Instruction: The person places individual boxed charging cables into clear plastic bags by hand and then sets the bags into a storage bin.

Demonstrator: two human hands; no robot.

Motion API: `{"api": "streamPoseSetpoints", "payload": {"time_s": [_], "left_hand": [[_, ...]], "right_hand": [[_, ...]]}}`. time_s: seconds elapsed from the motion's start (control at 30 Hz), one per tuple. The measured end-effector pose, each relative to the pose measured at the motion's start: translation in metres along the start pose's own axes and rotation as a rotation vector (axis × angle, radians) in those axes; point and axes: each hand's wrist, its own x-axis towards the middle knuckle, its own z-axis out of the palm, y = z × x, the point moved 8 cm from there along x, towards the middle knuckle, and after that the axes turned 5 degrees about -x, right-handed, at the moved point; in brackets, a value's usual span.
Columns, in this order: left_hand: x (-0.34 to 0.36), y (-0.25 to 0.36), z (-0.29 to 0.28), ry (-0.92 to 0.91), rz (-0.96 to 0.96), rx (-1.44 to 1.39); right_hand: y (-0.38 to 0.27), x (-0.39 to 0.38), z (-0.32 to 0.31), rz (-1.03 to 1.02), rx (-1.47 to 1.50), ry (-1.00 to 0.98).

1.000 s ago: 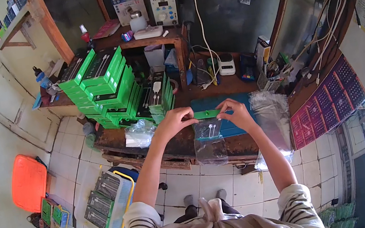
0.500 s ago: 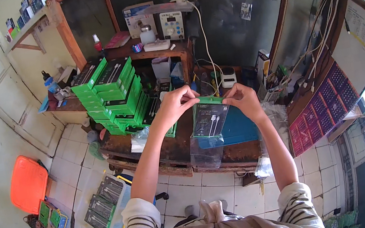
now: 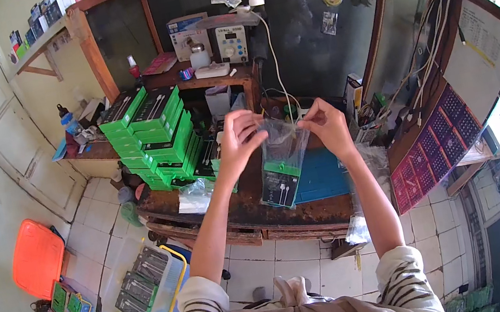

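A clear plastic bag (image 3: pixel 287 141) hangs from my raised hands over the desk. Inside its lower part is a green-edged black package (image 3: pixel 280 185) printed with a white cable. My left hand (image 3: pixel 240 139) has curled fingers at the bag's upper left corner. My right hand (image 3: pixel 325 126) pinches the upper right corner. Behind the package lies a blue mat (image 3: pixel 323 174). To the left of my hands are stacked green boxes (image 3: pixel 153 139) and a small pile of clear bags (image 3: pixel 194 199).
A wooden desk (image 3: pixel 248 223) carries the boxes, loose cables and small tools. At right stands a board with a purple printed sheet (image 3: pixel 427 155). On the floor are a translucent crate (image 3: pixel 175 283) of packages and an orange lid (image 3: pixel 36 250). A shelf (image 3: pixel 203 80) holds an electronic unit.
The package was upright between my fingertips with the bag below it. Now the bag's top is raised in my hands and the package sits lower, inside it.
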Motion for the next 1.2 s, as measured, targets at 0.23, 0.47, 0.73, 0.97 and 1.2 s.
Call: {"api": "streamPoseSetpoints", "payload": {"time_s": [0.23, 0.47, 0.73, 0.97, 1.2], "left_hand": [[-0.07, -0.12, 0.002, -0.118, -0.478, 0.091], [-0.071, -0.134, -0.005, 0.065, -0.37, 0.136], [-0.044, -0.083, 0.003, 0.274, -0.124, 0.163], [-0.05, -0.097, -0.01, 0.353, -0.069, 0.128], [-0.052, -0.118, -0.031, 0.344, -0.172, 0.143]], "right_hand": [[0.035, -0.003, 0.005, 0.012, 0.285, -0.002], [0.126, -0.09, 0.06, 0.234, 0.234, 0.14], [0.076, -0.066, 0.046, 0.158, 0.002, 0.278], [0.081, -0.068, 0.055, 0.083, -0.094, 0.366], [0.125, -0.067, 0.066, 0.299, -0.024, 0.329]]}}
